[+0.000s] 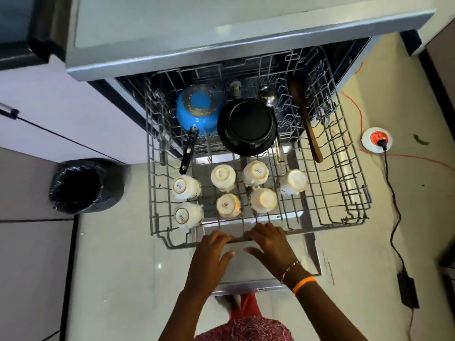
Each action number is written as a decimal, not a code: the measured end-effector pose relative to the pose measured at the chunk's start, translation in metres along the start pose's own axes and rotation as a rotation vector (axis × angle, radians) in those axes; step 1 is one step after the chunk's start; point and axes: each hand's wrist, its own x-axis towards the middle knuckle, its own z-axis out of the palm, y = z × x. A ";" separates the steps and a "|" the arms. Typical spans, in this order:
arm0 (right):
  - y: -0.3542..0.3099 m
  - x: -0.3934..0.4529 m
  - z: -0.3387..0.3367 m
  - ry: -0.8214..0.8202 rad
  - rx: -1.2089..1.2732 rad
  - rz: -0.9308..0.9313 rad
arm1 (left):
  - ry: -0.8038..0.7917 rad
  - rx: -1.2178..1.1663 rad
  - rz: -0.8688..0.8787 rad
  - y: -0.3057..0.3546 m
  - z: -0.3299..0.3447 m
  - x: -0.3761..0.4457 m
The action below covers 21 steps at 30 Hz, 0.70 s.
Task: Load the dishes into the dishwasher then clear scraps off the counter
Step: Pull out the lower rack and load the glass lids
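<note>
While cups sit upturned, both hands (242, 244) grip the rack (349, 183) front.

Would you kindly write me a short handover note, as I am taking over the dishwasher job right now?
Left hand and right hand: both grip the front bar of the grey wire dishwasher rack, which is pulled out.
In the rack: seven white cups upside down at the front; behind them a blue saucepan, a black round pan, a steel ladle and a brown wooden spoon.
Done: these dishes are loaded.
Left: slide the rack in, shut the door, then clear scraps off the counter, which is barely in view.
</note>
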 end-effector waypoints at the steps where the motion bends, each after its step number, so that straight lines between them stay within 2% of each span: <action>1: -0.002 -0.005 0.006 0.031 -0.004 0.011 | -0.001 0.001 0.008 -0.004 -0.001 -0.007; 4: -0.004 -0.004 0.015 0.099 -0.022 0.067 | 0.047 0.065 0.108 -0.017 0.001 -0.010; 7: -0.004 -0.003 0.015 0.100 -0.028 0.083 | 0.131 0.080 0.107 -0.028 -0.007 -0.002; 14: -0.010 0.003 0.016 0.068 -0.072 0.038 | 0.060 0.167 0.169 -0.042 -0.021 0.006; 21: -0.004 0.033 0.022 0.148 -0.106 -0.006 | 0.140 0.258 0.277 -0.053 -0.030 0.034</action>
